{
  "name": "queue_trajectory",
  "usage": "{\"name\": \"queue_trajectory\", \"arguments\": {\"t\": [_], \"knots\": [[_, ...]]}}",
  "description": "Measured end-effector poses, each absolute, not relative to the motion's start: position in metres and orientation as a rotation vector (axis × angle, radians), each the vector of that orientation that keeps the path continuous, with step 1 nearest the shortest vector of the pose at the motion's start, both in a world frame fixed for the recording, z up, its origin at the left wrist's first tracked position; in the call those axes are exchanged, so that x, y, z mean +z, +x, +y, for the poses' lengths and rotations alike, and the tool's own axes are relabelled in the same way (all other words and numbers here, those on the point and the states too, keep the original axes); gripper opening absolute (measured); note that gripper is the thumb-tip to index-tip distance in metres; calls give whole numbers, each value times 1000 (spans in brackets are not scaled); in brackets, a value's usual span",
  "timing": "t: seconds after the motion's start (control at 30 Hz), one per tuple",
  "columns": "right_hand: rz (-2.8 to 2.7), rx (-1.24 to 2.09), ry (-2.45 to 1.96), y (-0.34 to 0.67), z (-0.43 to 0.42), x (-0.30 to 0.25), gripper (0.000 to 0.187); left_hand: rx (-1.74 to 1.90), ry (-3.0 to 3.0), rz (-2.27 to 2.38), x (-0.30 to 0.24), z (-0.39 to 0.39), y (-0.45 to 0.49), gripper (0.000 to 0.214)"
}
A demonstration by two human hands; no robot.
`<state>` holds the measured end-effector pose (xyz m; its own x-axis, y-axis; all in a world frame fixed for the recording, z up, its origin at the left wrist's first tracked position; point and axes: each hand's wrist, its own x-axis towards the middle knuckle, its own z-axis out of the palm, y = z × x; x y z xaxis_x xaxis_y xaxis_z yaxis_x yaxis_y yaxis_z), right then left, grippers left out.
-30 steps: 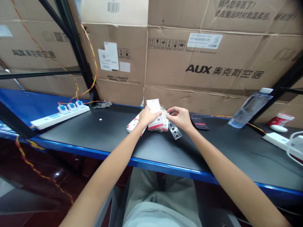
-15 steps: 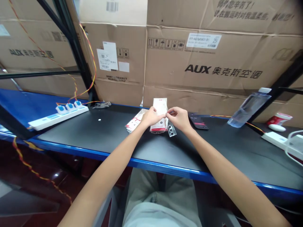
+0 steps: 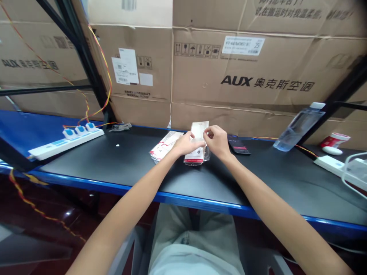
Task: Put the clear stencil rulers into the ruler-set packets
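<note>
My left hand (image 3: 185,144) and my right hand (image 3: 217,141) meet over a white and red packet (image 3: 197,153) in a clear sleeve, held tilted just above the black bench top (image 3: 114,160). Both hands pinch the packet near its upper part; the left grips its left edge, the right its top right edge. A clear plastic piece sits tucked against the packet's right side, partly hidden by my right hand. A small stack of similar white and red packets (image 3: 164,145) lies flat on the bench just left of my left hand.
A dark card or phone (image 3: 238,145) lies right of my right hand. A white power strip with blue plugs (image 3: 65,136) sits at left, a clear water bottle (image 3: 298,128) leans at right, with a red cup (image 3: 335,139) and another power strip (image 3: 341,168). Cardboard boxes (image 3: 243,76) wall the back.
The clear plastic piece that hung out to the right of the packet has been drawn in against it. Both hands and the packet shifted slightly right.
</note>
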<state>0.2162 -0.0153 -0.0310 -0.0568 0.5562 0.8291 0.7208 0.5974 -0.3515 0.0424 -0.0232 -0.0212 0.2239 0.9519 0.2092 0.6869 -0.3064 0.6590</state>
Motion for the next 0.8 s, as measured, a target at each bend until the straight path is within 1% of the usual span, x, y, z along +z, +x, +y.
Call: {"name": "queue_trajectory", "arguments": {"t": [0.23,0.33,0.47,0.53,0.6,0.63,0.7,0.8], "knots": [[-1662,-161,-1033,214,-16,-31,6,871,1982,1441,-24,-21,43,56],[-1642,-141,-997,211,-19,-27,7,917,1813,1359,-24,-20,42,54],[-1611,-129,-973,208,-23,-23,8,958,1544,1203,-19,-21,39,45],[-1574,-43,-989,208,-23,-22,17,973,1445,1153,-16,-23,37,46],[-1526,148,-994,209,-21,-23,29,983,1384,1115,-14,-23,36,50],[-1502,249,-988,210,-20,-23,32,988,1366,1103,-13,-23,35,53],[-1460,390,-961,210,-18,-25,29,994,1347,1086,-13,-23,34,57],[-1413,478,-919,207,-16,-25,19,989,1313,1042,-15,-21,35,64]]}}
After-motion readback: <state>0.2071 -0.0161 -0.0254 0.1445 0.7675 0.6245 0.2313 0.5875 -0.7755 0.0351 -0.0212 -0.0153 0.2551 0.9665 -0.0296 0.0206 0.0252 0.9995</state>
